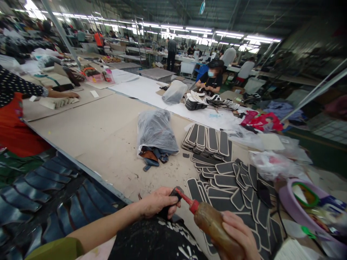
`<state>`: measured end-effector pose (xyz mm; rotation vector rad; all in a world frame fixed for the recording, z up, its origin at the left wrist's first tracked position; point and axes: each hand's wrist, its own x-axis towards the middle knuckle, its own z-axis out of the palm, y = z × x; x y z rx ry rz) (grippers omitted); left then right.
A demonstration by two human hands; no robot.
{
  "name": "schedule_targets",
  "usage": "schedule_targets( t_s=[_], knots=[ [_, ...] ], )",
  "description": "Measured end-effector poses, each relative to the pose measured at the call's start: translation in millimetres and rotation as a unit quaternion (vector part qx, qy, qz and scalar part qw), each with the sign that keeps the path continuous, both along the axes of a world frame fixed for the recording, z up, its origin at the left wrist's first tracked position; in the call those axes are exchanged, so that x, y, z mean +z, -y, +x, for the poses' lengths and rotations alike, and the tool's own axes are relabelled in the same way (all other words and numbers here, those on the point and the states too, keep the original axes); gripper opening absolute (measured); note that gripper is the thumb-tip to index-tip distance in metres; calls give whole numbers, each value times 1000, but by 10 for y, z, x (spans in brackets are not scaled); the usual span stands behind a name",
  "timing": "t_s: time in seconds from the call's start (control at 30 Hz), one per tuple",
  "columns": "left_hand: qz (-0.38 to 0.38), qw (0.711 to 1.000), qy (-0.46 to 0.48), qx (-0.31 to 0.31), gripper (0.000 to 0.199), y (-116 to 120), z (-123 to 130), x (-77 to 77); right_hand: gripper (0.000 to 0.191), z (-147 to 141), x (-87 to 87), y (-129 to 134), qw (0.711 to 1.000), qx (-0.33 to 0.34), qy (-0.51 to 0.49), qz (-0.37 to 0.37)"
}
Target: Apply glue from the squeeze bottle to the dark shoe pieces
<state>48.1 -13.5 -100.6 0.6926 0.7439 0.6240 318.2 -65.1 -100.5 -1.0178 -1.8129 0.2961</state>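
Observation:
My left hand (158, 204) is closed around a small dark strap piece (175, 195), holding it up above my lap at the table's near edge. In my right hand (238, 231) is a brown squeeze bottle (214, 220) with a red nozzle, tilted so that its tip meets or nearly meets the dark piece. Whether glue is coming out is too small to see. Beside the bottle lie many dark, pale-edged oblong pieces (225, 180), loosely spread. More of these stand in neat stacks (200, 137) just behind.
A clear plastic bag (154, 128) of dark and brown strips sits mid-table. At right is a purple basin (287, 202) with assorted items. Dark curved panels (40, 187) lie below the left edge. One co-worker (213, 77) sits across; another's hand (71, 94) works at left.

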Motion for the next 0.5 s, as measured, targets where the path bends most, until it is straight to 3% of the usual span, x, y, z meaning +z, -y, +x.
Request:
schedule_targets(
  t_s=[0.07, 0.2, 0.3, 0.37, 0.43, 0.5],
  knots=[
    [4, 1000, 0, 8, 37, -4, 9, 7, 44, -6, -33, 4, 1000, 6, 12, -4],
    [22, 1000, -20, 0, 42, -7, -11, 66, 39, 54, -115, 4, 995, -94, 39, -16],
    [129, 980, -146, -39, 39, -13, -62, 161, 36, 198, -133, 28, 988, -127, -6, -86],
    [280, 916, -277, -68, 31, -26, -103, 224, 35, 301, -112, 40, 987, -114, -27, -110],
    [450, 804, -381, -83, 21, -49, -145, 267, 37, 372, -73, 43, 992, -82, -28, -94],
    [579, 684, -437, -79, 26, -80, -178, 287, 38, 392, -23, 38, 996, -50, -21, -64]
  ],
)
